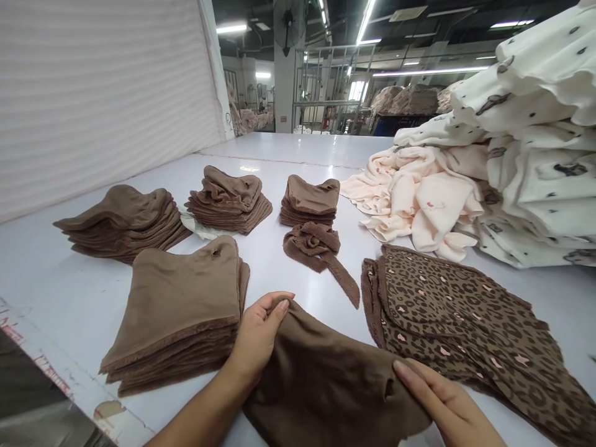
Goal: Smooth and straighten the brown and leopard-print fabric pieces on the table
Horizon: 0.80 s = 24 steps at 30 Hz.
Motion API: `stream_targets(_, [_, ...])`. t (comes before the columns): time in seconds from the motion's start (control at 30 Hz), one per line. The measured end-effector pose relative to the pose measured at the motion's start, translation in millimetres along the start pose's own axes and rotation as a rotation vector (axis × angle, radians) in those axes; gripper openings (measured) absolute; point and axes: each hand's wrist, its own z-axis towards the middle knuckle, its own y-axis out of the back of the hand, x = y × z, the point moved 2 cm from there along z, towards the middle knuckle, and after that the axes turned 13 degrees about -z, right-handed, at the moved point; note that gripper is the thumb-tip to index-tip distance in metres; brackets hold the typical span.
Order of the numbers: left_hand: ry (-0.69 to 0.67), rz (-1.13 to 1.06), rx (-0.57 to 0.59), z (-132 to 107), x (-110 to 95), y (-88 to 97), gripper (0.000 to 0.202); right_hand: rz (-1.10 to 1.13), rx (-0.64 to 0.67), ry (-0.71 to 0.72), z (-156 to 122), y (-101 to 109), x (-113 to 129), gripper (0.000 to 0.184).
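Bare left hand (255, 335), right hand (447, 403) — short nails (282, 305)

Bare ungloved left hand (256, 332) at lower centre, back turned outward, fingers (279, 304) close together, curled forward, tips hooked downward. Bare left forearm (200, 411) slanting in from bottom edge, left wrist (235, 366) slightly bent. Bare ungloved right hand (442, 403) at lower right, palm down, flat, right fingers (412, 375) straight, close together, pointing up-left. Right wrist cut off by bottom frame edge. Hands well apart.
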Motion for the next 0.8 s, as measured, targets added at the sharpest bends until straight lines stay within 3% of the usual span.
stream_targets(0.2, [-0.176,0.207,-0.044,9,19,6.7,0.035,-0.332,-0.354,0.078,27,1,-17,0.054])
stream_targets(0.27, [-0.341,0.411,-0.053,5,18,5.4,0.04,-0.447,-0.487,0.071,27,4,-19,0.065])
stream_targets(0.33, [-0.504,0.716,0.044,-1,16,-2.6,0.043,-0.555,-0.539,0.06,25,5,-19,0.064])
stream_targets(0.4, [-0.554,0.993,0.238,-7,20,-14.4,0.045,-0.631,-0.487,-0.002,24,3,-18,0.057])
stream_targets(0.47, [-0.487,1.139,0.435,-10,28,-24.1,0.049,-0.691,-0.401,-0.103,26,0,-17,0.055])
stream_targets(0.57, [-0.394,1.261,0.634,-15,45,-27.7,0.062,-0.755,-0.307,-0.202,32,-4,-13,0.061])
stream_targets(0.7, [-0.437,1.301,0.722,-24,69,-13.0,0.07,-0.701,-0.239,-0.223,40,-8,-11,0.053])
stream_targets(0.8, [-0.532,1.344,0.714,-32,79,-2.3,0.074,-0.527,-0.174,-0.102,43,-11,-18,0.042])
